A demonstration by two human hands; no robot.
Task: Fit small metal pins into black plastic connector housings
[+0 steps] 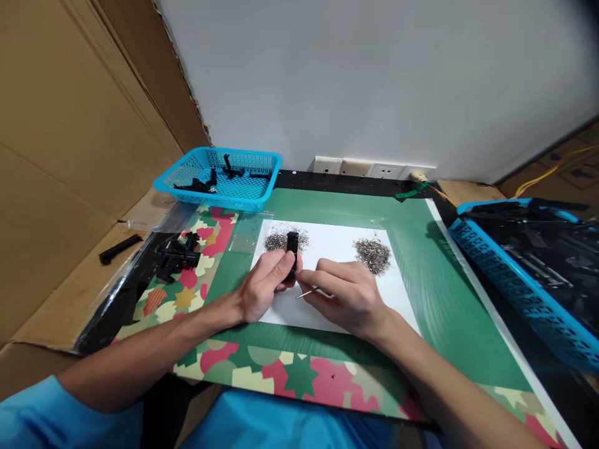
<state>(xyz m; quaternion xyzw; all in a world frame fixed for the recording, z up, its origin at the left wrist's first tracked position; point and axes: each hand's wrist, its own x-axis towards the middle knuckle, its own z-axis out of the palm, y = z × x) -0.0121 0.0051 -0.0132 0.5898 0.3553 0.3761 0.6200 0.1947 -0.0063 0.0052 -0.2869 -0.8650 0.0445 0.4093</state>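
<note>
My left hand [267, 280] is closed around a narrow black plastic part [292, 244], held upright with the thumb pressed on its face. Close beside it on the right, my right hand [344, 294] has its fingers pinched together, with a thin metal pin [306, 293] sticking out from between them toward the left. The fingertips of the right hand are at the lower side of the black part; whether they touch it is hard to tell. Under both hands lies a white sheet of paper [285, 312]. It bears a left pile [277, 240] and a right pile [373, 254] of small metal pieces.
A blue basket [255, 203] with a few black parts stands at the back left. Several black parts [175, 255] are heaped on the patterned sheet, and one black bar [120, 248] lies on cardboard. Another blue basket [524, 290], full of black parts, is at the right.
</note>
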